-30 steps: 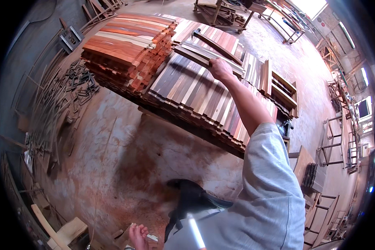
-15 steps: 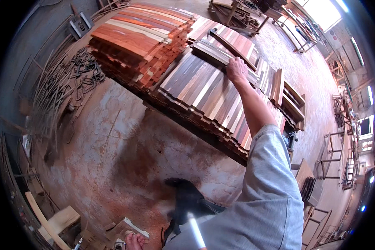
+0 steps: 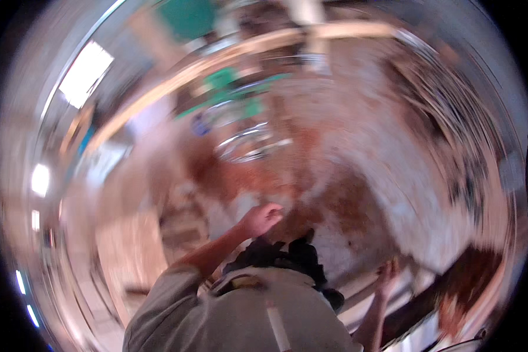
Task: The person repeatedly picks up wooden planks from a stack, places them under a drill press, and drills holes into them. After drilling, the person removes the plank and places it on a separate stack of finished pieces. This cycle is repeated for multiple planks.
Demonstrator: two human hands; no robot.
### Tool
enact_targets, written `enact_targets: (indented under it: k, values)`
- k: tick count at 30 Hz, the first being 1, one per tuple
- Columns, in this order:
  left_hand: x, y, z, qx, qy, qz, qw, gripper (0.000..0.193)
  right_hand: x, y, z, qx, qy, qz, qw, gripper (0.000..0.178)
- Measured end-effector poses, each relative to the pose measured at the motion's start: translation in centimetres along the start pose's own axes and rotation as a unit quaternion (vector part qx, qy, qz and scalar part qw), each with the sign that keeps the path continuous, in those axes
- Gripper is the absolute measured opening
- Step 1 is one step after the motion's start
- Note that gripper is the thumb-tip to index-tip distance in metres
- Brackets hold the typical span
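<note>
Motion blurs this view. My left hand (image 3: 263, 220) hangs in front of my body over the floor, its fingers curled in, and nothing shows in it. Low on the right is my right hand (image 3: 386, 277), beside the pale boards (image 3: 361, 293) at the edge of a wood stack. Its fingers are smeared, so I cannot make out whether it touches or holds anything. The reddish stacked wood (image 3: 474, 271) lies beyond it at the lower right.
Ahead stands a blurred green frame with shiny metal parts (image 3: 246, 144). A long pale wooden beam (image 3: 252, 44) curves across the far side. A flat wooden panel (image 3: 132, 252) is at left; thin strips (image 3: 446, 105) are heaped at far right.
My view has swung round, away from the board stack, which now sits at the lower right. My right hand has left the dark board there and dropped low; my left hand now shows in front.
</note>
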State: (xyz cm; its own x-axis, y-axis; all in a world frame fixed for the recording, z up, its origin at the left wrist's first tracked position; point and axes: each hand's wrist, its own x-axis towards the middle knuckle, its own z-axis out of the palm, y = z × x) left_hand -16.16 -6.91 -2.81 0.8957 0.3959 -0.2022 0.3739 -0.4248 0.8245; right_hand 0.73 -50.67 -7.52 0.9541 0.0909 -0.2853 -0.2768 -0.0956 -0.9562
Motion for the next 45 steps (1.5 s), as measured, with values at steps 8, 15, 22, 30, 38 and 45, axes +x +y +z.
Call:
enact_targets:
  k: [8,15,22,30,38,45]
  values:
    - [-22.0,-12.8,-8.1,-0.258,0.406,-0.331,0.812,0.034,1.6,0.6,23.2,-0.305,-0.381,0.04,0.872,0.022]
    - [-43.0,-19.0,-7.6,-0.137,0.672,-0.489,0.539,0.034,0.7,-6.2,37.0,-0.391,-0.455,-0.052,0.798,0.024]
    - [-58.5,-22.8,-8.9,0.049,0.645,-0.637,0.419,0.039,-7.5,-3.7,42.7,-0.44,-0.536,-0.073,0.717,0.021]
    - [-72.6,-21.7,-4.8,0.104,0.537,-0.799,0.252,0.033,-12.0,-2.4,46.1,-0.513,-0.581,-0.069,0.628,0.02]
    - [-76.4,-21.9,3.2,0.017,0.456,-0.864,0.213,0.075,-13.9,-3.6,49.5,-0.482,-0.602,-0.055,0.635,0.014]
    - [-75.0,-21.8,2.4,0.027,0.48,-0.842,0.245,0.049,-15.5,-3.6,52.1,-0.493,-0.624,-0.053,0.604,0.02]
